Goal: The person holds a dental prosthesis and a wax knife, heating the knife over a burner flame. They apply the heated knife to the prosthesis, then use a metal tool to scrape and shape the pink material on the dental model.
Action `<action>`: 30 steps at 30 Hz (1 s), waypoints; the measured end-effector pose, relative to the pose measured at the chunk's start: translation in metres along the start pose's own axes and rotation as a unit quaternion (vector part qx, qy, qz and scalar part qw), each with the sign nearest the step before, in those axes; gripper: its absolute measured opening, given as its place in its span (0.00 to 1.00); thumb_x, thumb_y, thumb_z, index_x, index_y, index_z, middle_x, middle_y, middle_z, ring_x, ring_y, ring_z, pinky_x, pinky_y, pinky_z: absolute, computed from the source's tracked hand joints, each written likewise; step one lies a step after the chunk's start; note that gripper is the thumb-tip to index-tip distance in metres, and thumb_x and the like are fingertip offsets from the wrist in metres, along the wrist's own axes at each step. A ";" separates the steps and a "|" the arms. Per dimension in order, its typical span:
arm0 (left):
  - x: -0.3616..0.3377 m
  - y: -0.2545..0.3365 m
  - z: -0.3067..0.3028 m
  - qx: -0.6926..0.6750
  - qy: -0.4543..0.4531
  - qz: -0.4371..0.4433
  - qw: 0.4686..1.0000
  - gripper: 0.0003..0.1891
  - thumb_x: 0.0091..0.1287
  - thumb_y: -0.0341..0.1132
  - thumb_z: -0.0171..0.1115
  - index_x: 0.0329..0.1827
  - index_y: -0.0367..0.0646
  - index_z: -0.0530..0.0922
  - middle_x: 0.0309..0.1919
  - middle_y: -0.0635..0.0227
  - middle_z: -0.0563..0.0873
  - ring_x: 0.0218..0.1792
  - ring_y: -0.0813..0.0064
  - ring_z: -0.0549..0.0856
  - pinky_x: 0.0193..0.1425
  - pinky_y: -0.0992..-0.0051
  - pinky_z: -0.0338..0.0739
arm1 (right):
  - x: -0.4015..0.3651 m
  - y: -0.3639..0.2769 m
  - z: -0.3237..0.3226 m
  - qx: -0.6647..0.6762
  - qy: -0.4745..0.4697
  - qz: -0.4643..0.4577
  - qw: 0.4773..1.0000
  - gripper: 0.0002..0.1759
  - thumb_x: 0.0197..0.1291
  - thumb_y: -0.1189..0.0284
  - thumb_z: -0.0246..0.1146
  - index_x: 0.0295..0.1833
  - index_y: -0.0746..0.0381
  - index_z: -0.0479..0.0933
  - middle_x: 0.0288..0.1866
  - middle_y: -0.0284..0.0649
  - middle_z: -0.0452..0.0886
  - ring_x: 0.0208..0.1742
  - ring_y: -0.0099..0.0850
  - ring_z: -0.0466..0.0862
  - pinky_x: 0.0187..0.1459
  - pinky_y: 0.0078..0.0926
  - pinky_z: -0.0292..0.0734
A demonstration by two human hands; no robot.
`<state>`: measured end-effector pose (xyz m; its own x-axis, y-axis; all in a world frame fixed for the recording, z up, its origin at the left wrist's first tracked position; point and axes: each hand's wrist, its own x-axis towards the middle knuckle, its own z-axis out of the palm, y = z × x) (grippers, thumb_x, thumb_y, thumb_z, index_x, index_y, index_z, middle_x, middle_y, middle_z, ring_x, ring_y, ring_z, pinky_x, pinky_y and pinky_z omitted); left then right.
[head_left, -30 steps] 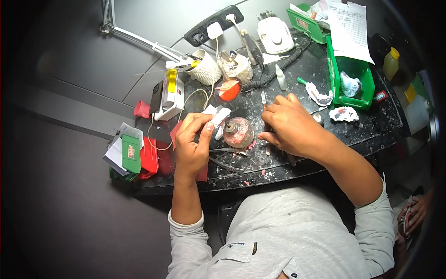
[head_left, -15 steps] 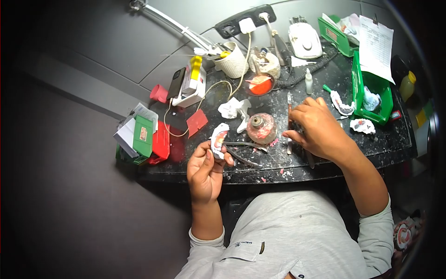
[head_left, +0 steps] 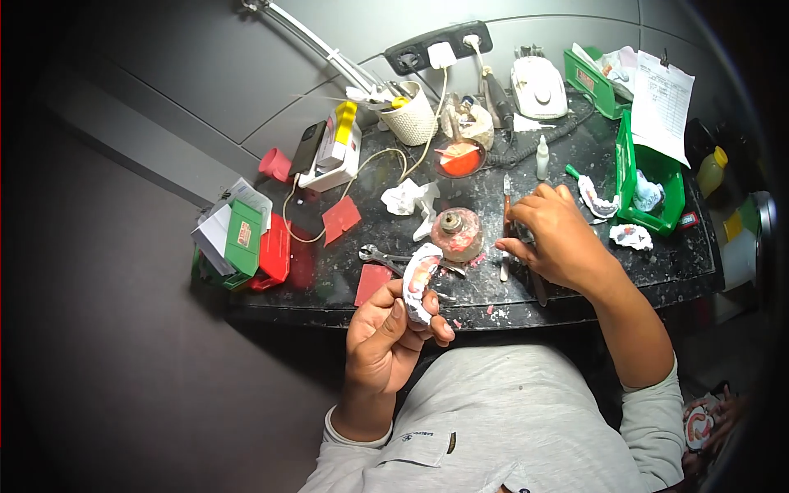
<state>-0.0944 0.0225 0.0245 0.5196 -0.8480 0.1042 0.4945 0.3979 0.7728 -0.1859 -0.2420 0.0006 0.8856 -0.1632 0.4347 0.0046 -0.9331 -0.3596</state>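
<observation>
My left hand [head_left: 382,345] is closed around a white plaster dental model [head_left: 422,283] with red-pink wax along its arch, held up at the front edge of the bench. My right hand [head_left: 555,234] hovers over the bench with thumb and fingers apart. Beside its fingertips lies a wax knife [head_left: 506,193] with a brown handle; I see no grip on it. Between the hands stands a round glass spirit burner [head_left: 457,234], smeared with pink. Pliers [head_left: 380,255] and a red wax sheet [head_left: 372,283] lie behind my left hand.
Green bins [head_left: 657,201] and more plaster models [head_left: 597,197] are at the right. A dropper bottle [head_left: 542,158] stands behind my right hand. Crumpled tissue [head_left: 401,197], another wax sheet [head_left: 341,219] and a cable lie left of the burner. Another person's hand [head_left: 723,423] shows lower right.
My left hand has brought the dental model right and nearer to me, uncovering the pliers and a wax sheet. The right hand stays by the wax knife. The view has shifted slightly.
</observation>
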 end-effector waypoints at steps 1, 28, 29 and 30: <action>0.000 -0.001 0.001 -0.002 -0.001 -0.002 1.000 0.17 0.80 0.35 0.51 0.61 0.29 0.68 0.49 0.54 0.81 0.44 0.60 0.89 0.51 0.63 0.85 | 0.000 0.000 0.000 0.004 0.003 -0.002 1.000 0.16 0.58 0.62 0.73 0.37 0.64 0.80 0.36 0.44 0.82 0.46 0.42 0.77 0.51 0.40 0.67; -0.005 -0.011 0.008 0.000 -0.005 -0.044 0.999 0.18 0.80 0.36 0.50 0.62 0.27 0.68 0.47 0.52 0.83 0.44 0.56 0.90 0.49 0.64 0.85 | -0.001 0.000 -0.003 0.002 0.006 -0.003 1.000 0.16 0.58 0.61 0.72 0.37 0.64 0.82 0.37 0.42 0.83 0.47 0.40 0.78 0.52 0.39 0.67; -0.007 -0.012 0.007 -0.006 -0.018 -0.044 0.999 0.18 0.80 0.35 0.50 0.62 0.27 0.67 0.47 0.51 0.83 0.44 0.55 0.90 0.49 0.63 0.86 | -0.001 0.000 -0.003 0.000 0.002 -0.002 1.000 0.16 0.58 0.61 0.72 0.37 0.63 0.82 0.37 0.42 0.83 0.47 0.40 0.78 0.52 0.39 0.67; -0.007 -0.012 0.006 -0.013 -0.032 -0.044 0.998 0.18 0.80 0.35 0.50 0.62 0.27 0.67 0.47 0.50 0.83 0.44 0.54 0.90 0.49 0.63 0.86 | -0.001 0.001 -0.003 -0.003 -0.002 -0.001 1.000 0.16 0.58 0.61 0.72 0.37 0.63 0.82 0.37 0.42 0.83 0.47 0.40 0.78 0.53 0.39 0.67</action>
<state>-0.1088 0.0215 0.0183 0.4288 -0.9001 0.0769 0.5550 0.3297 0.7637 -0.1884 -0.2434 0.0027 0.8877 -0.1608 0.4315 0.0029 -0.9351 -0.3544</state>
